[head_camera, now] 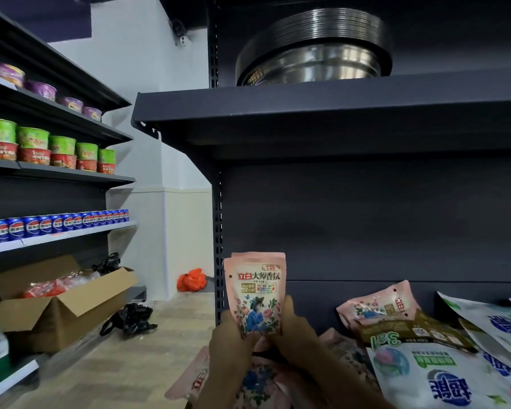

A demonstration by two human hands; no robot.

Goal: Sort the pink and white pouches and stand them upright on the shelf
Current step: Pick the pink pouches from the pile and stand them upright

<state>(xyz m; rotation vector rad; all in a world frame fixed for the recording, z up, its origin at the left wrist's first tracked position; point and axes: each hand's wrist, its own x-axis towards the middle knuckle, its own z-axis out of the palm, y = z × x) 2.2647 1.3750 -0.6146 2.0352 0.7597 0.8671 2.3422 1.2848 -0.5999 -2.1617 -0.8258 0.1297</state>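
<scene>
I hold a small stack of pink pouches (255, 290) upright in front of the dark shelf back. My left hand (229, 346) grips the stack's lower left edge and my right hand (295, 338) grips its lower right edge. Another pink pouch (375, 305) leans against the back panel to the right. More pink pouches (195, 376) lie flat below my hands. White pouches (425, 376) lie in a heap at the lower right, some upside down. The shelf (366, 290) surface under them is mostly hidden.
An upper shelf board (307, 113) carries stacked steel basins (313, 45). On the left stand shelves with cup noodles (50, 149) and blue cans (56, 224). An open cardboard box (56, 305), black bags (130, 318) and an orange bag (191, 280) lie on the floor.
</scene>
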